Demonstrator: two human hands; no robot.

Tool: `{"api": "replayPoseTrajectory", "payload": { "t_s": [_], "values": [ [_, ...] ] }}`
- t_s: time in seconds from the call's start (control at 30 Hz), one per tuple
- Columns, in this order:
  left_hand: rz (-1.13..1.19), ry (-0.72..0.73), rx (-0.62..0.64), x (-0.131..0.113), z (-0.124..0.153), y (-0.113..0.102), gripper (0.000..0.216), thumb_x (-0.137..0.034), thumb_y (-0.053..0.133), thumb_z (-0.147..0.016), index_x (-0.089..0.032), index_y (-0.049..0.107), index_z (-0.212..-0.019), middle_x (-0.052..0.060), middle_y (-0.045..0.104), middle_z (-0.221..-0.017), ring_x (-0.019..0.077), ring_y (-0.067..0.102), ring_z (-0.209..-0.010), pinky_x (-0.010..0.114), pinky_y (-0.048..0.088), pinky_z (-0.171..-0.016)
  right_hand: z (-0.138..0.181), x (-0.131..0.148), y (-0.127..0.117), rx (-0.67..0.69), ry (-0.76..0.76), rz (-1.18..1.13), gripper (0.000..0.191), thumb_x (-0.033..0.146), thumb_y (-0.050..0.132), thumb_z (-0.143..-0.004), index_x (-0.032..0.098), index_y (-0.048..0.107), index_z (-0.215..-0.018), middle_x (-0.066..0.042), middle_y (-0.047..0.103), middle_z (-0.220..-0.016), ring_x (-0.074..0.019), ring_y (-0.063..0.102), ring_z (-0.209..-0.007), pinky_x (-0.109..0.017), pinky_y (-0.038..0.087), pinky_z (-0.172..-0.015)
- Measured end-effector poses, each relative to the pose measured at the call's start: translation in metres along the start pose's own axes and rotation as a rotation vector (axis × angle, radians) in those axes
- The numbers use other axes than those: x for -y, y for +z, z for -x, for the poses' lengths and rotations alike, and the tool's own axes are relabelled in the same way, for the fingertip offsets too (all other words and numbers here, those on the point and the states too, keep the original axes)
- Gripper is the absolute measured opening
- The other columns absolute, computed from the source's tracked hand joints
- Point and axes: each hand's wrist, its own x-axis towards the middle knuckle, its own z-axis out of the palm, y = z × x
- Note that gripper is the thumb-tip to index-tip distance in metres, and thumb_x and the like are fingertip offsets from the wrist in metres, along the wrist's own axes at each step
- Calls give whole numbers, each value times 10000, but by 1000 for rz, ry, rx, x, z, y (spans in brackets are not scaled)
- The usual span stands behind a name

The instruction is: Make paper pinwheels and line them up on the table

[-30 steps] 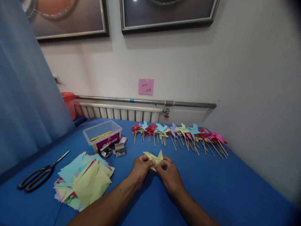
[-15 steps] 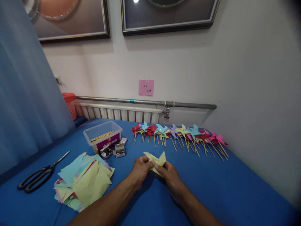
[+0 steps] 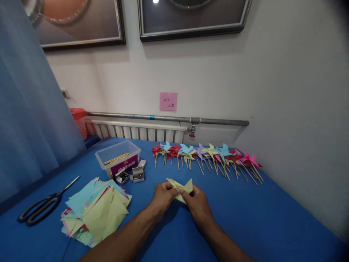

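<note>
A pale yellow paper pinwheel (image 3: 183,187), its corners bent inward, is pinched between my two hands above the blue cover. My left hand (image 3: 163,196) grips its left side, thumb pressed near the centre. On the other side, my right hand (image 3: 198,203) is closed on it with the thumb also close to the middle. No stick shows on this pinwheel; its underside is hidden by my fingers. Left of my forearm lies a loose pile of coloured paper sheets (image 3: 105,214), yellow on top.
Finished pinwheels on sticks (image 3: 200,152) lie in a row along the back. A clear plastic box (image 3: 100,160) holds wooden sticks. Small boxes of metal pins (image 3: 138,175) sit before it. Black-handled scissors (image 3: 50,202) lie far left. Behind stand a radiator (image 3: 141,133) and wall.
My hands stay nearly in place with the yellow paper; both thumbs remain pressed near its centre. The whole view has shifted slightly.
</note>
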Motion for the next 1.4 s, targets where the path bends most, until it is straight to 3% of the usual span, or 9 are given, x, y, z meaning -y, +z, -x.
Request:
{"api": "replayPoseTrajectory", "payload": {
  "t_s": [0.27, 0.37, 0.5, 0.67, 0.8, 0.93, 1.07, 1.27, 1.4],
  "values": [
    [18, -30, 0, -6, 2, -4, 263, -376, 753, -604, -147, 624, -621, -3, 570, -512, 91, 451, -449, 223, 310, -489, -8, -4, -4, -47, 92, -42, 373, 450, 667, -667, 149, 736, -877, -68, 773, -762, -253, 685, -650, -306, 502, -559],
    [-89, 59, -129, -9, -8, -14, 239, -368, 718, -644, -148, 626, -623, 4, 577, -535, 98, 452, -466, 222, 306, -501, -11, -7, -10, -58, 129, -169, 409, 462, 693, -658, 138, 727, -907, -70, 773, -757, -263, 703, -675, -318, 528, -591],
    [-381, 276, -305, -15, -20, -34, 208, -332, 649, -747, -173, 613, -618, 14, 579, -580, 138, 501, -545, 238, 337, -565, -15, -9, -20, -125, 148, -271, 375, 446, 713, -663, 153, 707, -896, -66, 773, -756, -269, 718, -706, -324, 541, -626],
    [-1094, 418, -331, -37, -17, -64, 133, -233, 641, -777, -179, 664, -657, 98, 649, -724, 237, 611, -733, 314, 384, -730, -16, -10, -23, -143, 156, -262, 334, 434, 725, -658, 158, 696, -843, -51, 760, -724, -249, 697, -662, -316, 523, -624],
    [-1508, 286, -412, -59, -13, -86, 221, -202, 521, -850, -145, 734, -872, 204, 701, -950, 314, 659, -895, 373, 419, -815, -11, -9, -16, -39, 127, -337, 326, 417, 725, -668, 166, 686, -872, -42, 756, -732, -257, 706, -700, -327, 535, -671],
    [-1696, 103, -387, -71, -16, -101, 321, -176, 468, -855, -116, 747, -1002, 236, 716, -1034, 342, 674, -967, 389, 461, -823, -5, -7, -12, 28, 131, -347, 309, 429, 717, -688, 183, 683, -872, -29, 740, -690, -245, 686, -642, -324, 525, -633],
    [-1742, 32, -355, -73, -20, -106, 327, -204, 474, -859, -118, 752, -1008, 240, 725, -1056, 348, 688, -987, 389, 489, -799, -2, -5, -11, 52, 134, -283, 341, 442, 731, -661, 168, 702, -862, -34, 725, -653, -241, 659, -599, -316, 506, -584],
    [-1766, -1, -362, -72, -24, -108, 336, -220, 441, -887, -149, 755, -981, 194, 742, -1046, 314, 699, -993, 363, 506, -803, 2, -4, -11, 60, 111, -252, 404, 440, 732, -660, 131, 721, -921, -47, 738, -700, -246, 667, -658, -310, 509, -628],
    [-1747, -14, -353, -72, -25, -110, 302, -305, 519, -863, -155, 748, -992, 186, 740, -1063, 324, 694, -1017, 363, 512, -812, 2, -4, -10, 82, 105, -252, 415, 442, 736, -653, 134, 719, -931, -47, 742, -723, -241, 660, -667, -302, 504, -627]
  ]
}}
